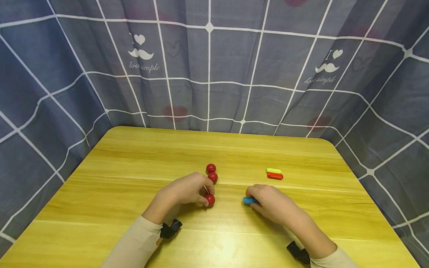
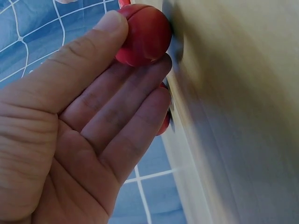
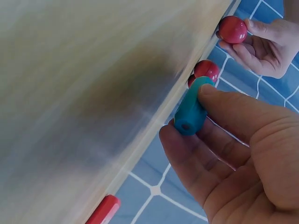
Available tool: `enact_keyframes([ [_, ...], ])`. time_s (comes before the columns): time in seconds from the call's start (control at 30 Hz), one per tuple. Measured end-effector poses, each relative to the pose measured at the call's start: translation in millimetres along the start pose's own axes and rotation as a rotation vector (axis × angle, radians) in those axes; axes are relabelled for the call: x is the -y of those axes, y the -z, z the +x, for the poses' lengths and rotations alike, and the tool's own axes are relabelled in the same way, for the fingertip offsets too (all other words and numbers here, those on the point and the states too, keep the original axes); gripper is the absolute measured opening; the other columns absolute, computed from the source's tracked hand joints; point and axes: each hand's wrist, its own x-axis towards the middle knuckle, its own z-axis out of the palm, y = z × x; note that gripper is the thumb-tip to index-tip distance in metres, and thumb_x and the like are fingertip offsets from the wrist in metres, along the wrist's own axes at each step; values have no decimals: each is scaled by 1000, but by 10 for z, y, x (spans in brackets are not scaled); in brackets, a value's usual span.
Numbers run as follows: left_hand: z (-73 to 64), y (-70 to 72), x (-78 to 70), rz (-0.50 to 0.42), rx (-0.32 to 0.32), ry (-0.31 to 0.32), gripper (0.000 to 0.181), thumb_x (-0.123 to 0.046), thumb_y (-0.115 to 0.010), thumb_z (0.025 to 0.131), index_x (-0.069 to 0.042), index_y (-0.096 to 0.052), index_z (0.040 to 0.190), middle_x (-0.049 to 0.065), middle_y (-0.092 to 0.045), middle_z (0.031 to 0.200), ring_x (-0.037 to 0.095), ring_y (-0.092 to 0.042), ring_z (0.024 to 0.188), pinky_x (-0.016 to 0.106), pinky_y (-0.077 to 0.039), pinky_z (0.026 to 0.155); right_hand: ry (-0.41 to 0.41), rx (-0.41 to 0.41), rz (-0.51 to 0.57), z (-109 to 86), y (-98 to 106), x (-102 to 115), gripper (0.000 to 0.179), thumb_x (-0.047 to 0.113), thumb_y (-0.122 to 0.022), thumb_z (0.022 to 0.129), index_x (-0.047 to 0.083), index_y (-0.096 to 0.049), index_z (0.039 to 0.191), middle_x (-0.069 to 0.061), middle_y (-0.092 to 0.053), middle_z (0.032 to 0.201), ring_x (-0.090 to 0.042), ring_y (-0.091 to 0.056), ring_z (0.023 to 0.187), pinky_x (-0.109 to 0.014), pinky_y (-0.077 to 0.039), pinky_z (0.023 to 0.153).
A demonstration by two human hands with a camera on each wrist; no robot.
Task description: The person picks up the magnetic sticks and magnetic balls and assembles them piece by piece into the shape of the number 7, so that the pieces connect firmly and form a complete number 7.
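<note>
My left hand (image 1: pixel 189 190) pinches a glossy red ball (image 1: pixel 210 201) between thumb and fingers, low over the wooden table. In the left wrist view the thumb presses one side of this ball, with the other fingers stretched out behind it. Just beyond the hand are two more red balls, a nearer one (image 1: pixel 213 178) and a farther one (image 1: pixel 210 168), close together. To the right, my right hand (image 1: pixel 273 203) grips a short blue cylinder (image 1: pixel 249 201) by thumb and fingertips. The right wrist view shows a small hole in the end of the blue cylinder (image 3: pixel 190 114).
A yellow-green cylinder (image 1: pixel 273 171) and a red cylinder (image 1: pixel 275 176) lie side by side beyond my right hand. The wooden table (image 1: pixel 151 149) has rounded far corners. A grey-blue curtain (image 1: pixel 228 100) with white grid lines hangs around its back and sides.
</note>
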Motion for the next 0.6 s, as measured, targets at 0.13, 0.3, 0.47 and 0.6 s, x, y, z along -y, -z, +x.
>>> enact_keyframes([
  [0.13,6,0,2,18,2,-6,18,-9,-83,77,-13,-70,89,-8,-66,84,4,-64,76,20,-52,68,16,-3,6,29,-14,29,18,9,-76,85,17,-61,90,12,-57,83,-3,-49,70,-23,-47,65],
  [0.3,9,1,5,14,6,-4,18,-8,-83,77,-12,-70,89,-8,-66,85,5,-65,80,19,-52,71,45,-8,8,73,-35,56,16,11,-76,85,17,-61,89,12,-57,82,-3,-50,70,-22,-48,66],
  [0.47,5,1,7,9,6,-3,19,-7,-83,77,-12,-70,90,-7,-66,85,7,-66,82,19,-52,71,58,4,19,117,-50,85,16,12,-77,84,16,-63,89,11,-59,83,-3,-51,71,-22,-49,67],
  [0.6,10,-1,7,8,2,-7,18,-7,-83,77,-12,-71,89,-8,-66,85,7,-66,82,19,-52,71,72,2,34,163,-51,112,14,12,-78,84,16,-65,90,10,-61,84,-1,-52,72,-21,-49,66],
])
